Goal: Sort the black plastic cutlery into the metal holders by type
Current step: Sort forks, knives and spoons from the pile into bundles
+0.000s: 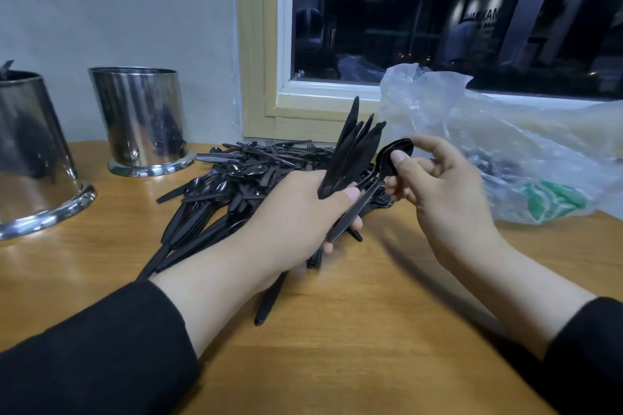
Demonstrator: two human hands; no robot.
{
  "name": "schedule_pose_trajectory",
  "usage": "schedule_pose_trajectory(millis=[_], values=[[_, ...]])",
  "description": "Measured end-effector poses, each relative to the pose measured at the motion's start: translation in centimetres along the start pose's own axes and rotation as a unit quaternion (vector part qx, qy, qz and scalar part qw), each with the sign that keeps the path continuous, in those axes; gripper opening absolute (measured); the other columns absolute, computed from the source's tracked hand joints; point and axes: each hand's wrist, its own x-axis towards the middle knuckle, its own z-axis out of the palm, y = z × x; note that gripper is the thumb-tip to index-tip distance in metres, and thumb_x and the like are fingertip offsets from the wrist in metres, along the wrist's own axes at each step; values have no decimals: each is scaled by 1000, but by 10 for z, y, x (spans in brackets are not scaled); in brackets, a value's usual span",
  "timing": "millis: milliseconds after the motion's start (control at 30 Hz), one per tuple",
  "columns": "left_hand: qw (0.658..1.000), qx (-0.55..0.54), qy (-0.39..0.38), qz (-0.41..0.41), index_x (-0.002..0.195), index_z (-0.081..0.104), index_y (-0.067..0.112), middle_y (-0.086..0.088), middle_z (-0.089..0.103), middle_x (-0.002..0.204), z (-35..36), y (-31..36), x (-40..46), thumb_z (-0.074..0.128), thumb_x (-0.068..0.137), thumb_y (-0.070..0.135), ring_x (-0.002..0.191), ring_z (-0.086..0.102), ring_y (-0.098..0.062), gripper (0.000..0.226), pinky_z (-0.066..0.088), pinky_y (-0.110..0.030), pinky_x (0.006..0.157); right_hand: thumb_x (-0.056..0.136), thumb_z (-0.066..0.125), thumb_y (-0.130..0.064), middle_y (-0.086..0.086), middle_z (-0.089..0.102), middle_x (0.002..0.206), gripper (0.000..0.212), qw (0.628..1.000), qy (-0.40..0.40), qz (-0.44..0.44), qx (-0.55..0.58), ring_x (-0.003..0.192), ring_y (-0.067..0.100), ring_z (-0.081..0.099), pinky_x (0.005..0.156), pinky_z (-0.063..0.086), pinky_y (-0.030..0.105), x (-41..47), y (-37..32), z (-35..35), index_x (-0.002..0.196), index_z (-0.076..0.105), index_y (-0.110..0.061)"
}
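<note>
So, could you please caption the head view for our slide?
Left hand grips a bunch of knives; right hand pinches a spoon.

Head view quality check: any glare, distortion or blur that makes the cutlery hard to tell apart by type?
Head view: wide-angle bending tilts the metal holders outward, and their sides carry bright reflections; the dim light merges the black cutlery pile into one dark mass; the window mirrors indoor lights; the knives in the left hand and the spoon in the right hand are fairly sharp.
</note>
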Motion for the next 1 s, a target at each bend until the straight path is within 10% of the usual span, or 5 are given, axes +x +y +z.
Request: schedule_pose_trajectory(millis=[333, 567, 1000], values=[[995, 41, 49, 74, 97, 68, 19, 8, 69, 68, -22, 5, 3, 54, 105, 22, 49, 51, -14, 17, 43, -22, 49, 99, 62, -27, 2, 67, 72, 10, 997, -1, -39, -63, 59, 11, 56, 57, 47, 28, -6, -4, 3, 95, 66, -18], [978, 31, 196, 66, 95, 69, 7, 2, 59, 63, -80, -26, 4, 57, 102, 25, 45, 42, -10, 22, 31, -26, 47, 90, 66, -48, -12, 67, 74, 21, 909, -237, -115, -323, 68, 6, 60, 62, 46, 22, -40, -9, 36, 82, 67, -28], [988, -21, 141, 56, 98, 68, 5, 2, 58, 59, -67, -31, 0, 55, 101, 23, 52, 42, -16, 22, 34, -30, 53, 84, 72, -47, -11, 61, 76, 26, 840, -236, -30, -487, 68, 2, 52, 64, 43, 26, -36, 2, 44, 87, 53, -29]])
